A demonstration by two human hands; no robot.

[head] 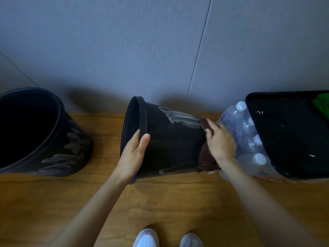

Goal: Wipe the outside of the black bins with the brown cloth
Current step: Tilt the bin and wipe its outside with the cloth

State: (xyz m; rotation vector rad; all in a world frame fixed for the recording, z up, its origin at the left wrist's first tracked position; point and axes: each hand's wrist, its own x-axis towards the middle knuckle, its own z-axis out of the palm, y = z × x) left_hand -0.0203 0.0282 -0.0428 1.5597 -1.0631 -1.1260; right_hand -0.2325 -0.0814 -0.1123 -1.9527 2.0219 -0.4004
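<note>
A round black bin (170, 139) lies tipped on its side in the middle, its mouth turned left, with pale wet streaks on its upper side. My left hand (133, 154) grips its rim, thumb outside and fingers inside. My right hand (219, 141) presses the brown cloth (207, 161) against the bin's base end, with the cloth bunched under the palm. A second round black bin (67, 145) stands at the left, tilted in view, its wall also streaked.
A pack of clear plastic bottles (249, 139) sits just right of my right hand, against a rectangular black bin (292, 139) with something green inside. The wooden floor (160, 202) meets a grey wall (124, 50) behind. My white shoes (147, 237) show at the bottom.
</note>
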